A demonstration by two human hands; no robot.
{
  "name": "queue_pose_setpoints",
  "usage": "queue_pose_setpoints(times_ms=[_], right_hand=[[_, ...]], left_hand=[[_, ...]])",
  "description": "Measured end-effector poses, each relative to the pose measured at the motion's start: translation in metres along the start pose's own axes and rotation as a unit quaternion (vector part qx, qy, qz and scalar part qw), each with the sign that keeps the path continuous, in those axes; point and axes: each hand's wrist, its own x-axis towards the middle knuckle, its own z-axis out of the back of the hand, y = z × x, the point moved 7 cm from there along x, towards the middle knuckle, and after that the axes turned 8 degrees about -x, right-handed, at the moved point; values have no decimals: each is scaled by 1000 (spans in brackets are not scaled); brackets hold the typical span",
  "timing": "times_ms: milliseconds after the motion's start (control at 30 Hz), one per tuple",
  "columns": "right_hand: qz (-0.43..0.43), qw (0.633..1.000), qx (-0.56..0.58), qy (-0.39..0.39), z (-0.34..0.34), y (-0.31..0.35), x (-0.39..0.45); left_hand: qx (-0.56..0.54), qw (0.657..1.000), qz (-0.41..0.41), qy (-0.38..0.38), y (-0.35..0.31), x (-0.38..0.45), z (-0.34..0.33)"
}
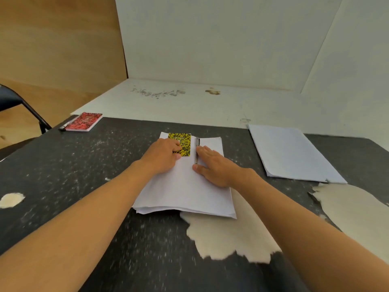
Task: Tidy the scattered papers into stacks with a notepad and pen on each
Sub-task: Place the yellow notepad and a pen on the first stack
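Note:
A stack of white paper (185, 186) lies in the middle of the dark table. A yellow-and-black notepad (184, 142) sits at its far end, and a dark pen (197, 150) lies just right of the notepad. My left hand (163, 157) rests on the paper with its fingertips on the notepad's left edge. My right hand (212, 167) lies flat on the paper, fingers straight along the pen's right side. A second white stack (292, 152) lies to the right with nothing on it. A red patterned notepad (84, 121) with another pen (64, 125) beside it sits at the far left corner.
The black table top (63, 175) is worn, with pale peeled patches at the front (227, 234), right (353, 209) and left (11, 199). A white board lies beyond the table and white panels stand behind. A black chair (19, 106) stands at the left.

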Motion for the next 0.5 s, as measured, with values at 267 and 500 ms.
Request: queue_pose_setpoints(times_ms=[267,500], right_hand=[[8,1000,11,-4,9,-27,143],[6,999,31,-30,22,-46,248]], left_hand=[[5,1000,28,-5,74,119,14],[-38,998,42,-40,135,211,24]])
